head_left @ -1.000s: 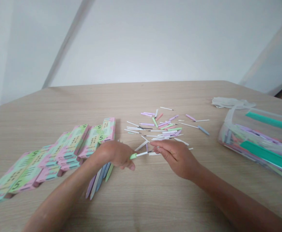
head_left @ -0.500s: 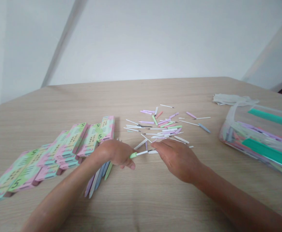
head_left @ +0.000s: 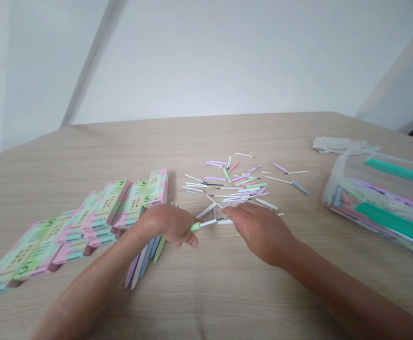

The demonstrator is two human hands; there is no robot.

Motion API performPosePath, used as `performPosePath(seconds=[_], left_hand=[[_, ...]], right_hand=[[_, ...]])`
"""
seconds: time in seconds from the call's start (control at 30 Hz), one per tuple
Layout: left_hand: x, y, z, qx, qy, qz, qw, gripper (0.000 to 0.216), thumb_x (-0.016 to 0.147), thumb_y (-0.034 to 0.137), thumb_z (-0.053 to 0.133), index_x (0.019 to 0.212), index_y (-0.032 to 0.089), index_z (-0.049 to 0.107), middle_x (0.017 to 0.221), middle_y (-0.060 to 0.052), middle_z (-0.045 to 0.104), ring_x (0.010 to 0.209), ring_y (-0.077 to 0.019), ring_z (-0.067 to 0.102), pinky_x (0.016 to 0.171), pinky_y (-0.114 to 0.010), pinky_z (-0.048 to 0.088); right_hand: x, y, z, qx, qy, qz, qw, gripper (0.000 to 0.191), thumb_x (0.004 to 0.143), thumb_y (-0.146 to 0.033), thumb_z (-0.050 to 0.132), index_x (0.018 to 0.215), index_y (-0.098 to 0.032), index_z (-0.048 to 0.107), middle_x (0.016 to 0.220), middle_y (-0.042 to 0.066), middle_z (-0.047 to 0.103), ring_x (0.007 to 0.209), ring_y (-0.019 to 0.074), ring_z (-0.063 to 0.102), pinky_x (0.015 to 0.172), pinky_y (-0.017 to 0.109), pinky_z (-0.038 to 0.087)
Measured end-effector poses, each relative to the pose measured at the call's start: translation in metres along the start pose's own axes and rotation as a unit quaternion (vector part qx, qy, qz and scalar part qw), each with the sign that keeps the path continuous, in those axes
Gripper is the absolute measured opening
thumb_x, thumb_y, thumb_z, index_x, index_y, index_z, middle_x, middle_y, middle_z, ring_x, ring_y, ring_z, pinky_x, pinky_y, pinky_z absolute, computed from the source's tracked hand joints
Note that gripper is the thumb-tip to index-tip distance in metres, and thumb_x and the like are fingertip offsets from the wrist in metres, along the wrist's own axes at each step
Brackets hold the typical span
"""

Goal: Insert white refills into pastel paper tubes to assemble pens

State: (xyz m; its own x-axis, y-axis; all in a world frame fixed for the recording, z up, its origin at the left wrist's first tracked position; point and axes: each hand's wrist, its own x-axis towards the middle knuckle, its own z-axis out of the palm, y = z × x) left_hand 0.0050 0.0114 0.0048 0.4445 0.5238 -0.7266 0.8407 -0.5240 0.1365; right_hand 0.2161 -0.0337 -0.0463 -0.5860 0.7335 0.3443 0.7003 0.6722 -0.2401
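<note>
My left hand (head_left: 169,225) is closed round a green pen barrel whose white refill (head_left: 206,223) sticks out to the right. My right hand (head_left: 259,230) lies just right of it, fingers pinched at the refill's tip among loose white pieces. Beyond both hands a scatter of pastel pen parts and thin white refills (head_left: 240,185) covers the wooden table (head_left: 206,293). Several pastel pen barrels (head_left: 144,259) lie under my left wrist.
A row of pink and green boxes marked 5 (head_left: 86,217) runs along the left. A clear plastic bag holding pastel pens and teal strips (head_left: 383,203) lies at the right, with a crumpled pale bag (head_left: 330,144) behind it. White wall behind the table.
Both hands stay nearly still around the green pen. My right fingers have shifted slightly at the refill's tip. The view has tilted a little.
</note>
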Motion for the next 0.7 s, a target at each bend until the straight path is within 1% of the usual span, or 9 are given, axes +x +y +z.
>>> performPosePath(seconds=[0.13,0.23,0.37,0.5,0.63,0.7], left_hand=[[0.0006,0.0003,0.0003,0.019,0.006,0.003,1.0,0.045,0.081,0.039,0.056,0.122,0.019,0.054,0.072,-0.008,0.071,0.063,-0.0206,0.062,0.047,-0.024,0.035],[0.0011,0.0003,0.0006,0.021,0.005,0.004,1.0,0.044,0.082,0.04,0.055,0.121,0.019,0.055,0.069,-0.006,0.07,0.06,-0.0193,0.06,0.045,-0.024,0.032],[0.0008,0.0019,0.0007,0.021,0.006,0.004,1.0,0.048,0.082,0.04,0.055,0.125,0.019,0.052,0.07,-0.008,0.071,0.063,-0.0203,0.061,0.047,-0.024,0.033],[0.0012,0.0037,0.001,0.023,0.003,-0.004,1.0,0.057,0.081,0.04,0.057,0.133,0.021,0.043,0.069,-0.006,0.071,0.061,-0.0203,0.061,0.046,-0.024,0.034],[0.0034,0.0033,0.0019,0.005,-0.012,-0.001,1.0,0.054,0.081,0.039,0.058,0.131,0.022,0.046,0.071,-0.006,0.072,0.063,-0.0203,0.062,0.048,-0.023,0.038],[0.005,0.0029,0.0028,0.007,-0.017,-0.001,1.0,0.055,0.082,0.036,0.056,0.133,0.021,0.044,0.074,-0.007,0.072,0.066,-0.0209,0.063,0.048,-0.024,0.038]], right_hand=[[0.0003,-0.0022,-0.0024,0.012,-0.008,0.007,1.0,0.026,0.089,-0.012,0.04,0.106,-0.016,0.059,0.098,0.01,0.065,0.094,0.0197,0.058,0.081,0.033,0.044],[0.0001,-0.0033,-0.0036,0.012,-0.01,0.008,1.0,0.025,0.089,-0.012,0.039,0.105,-0.017,0.059,0.096,0.009,0.065,0.091,0.0189,0.057,0.08,0.031,0.043],[-0.0005,-0.0031,-0.0028,-0.003,-0.014,0.007,1.0,0.025,0.09,-0.013,0.038,0.105,-0.017,0.058,0.095,0.008,0.064,0.089,0.0187,0.057,0.079,0.031,0.043],[-0.0003,-0.0032,-0.0008,-0.038,-0.022,-0.007,0.999,0.025,0.089,-0.011,0.04,0.106,-0.017,0.057,0.096,0.009,0.064,0.092,0.0196,0.056,0.081,0.032,0.042],[-0.0008,-0.0054,-0.0012,-0.077,-0.036,-0.021,0.996,0.026,0.086,-0.009,0.043,0.106,-0.016,0.058,0.095,0.009,0.064,0.09,0.0208,0.056,0.078,0.033,0.043],[-0.0022,-0.0084,-0.0027,-0.092,-0.044,-0.024,0.994,0.027,0.085,-0.009,0.043,0.106,-0.015,0.058,0.092,0.009,0.064,0.087,0.0216,0.056,0.075,0.034,0.043]])
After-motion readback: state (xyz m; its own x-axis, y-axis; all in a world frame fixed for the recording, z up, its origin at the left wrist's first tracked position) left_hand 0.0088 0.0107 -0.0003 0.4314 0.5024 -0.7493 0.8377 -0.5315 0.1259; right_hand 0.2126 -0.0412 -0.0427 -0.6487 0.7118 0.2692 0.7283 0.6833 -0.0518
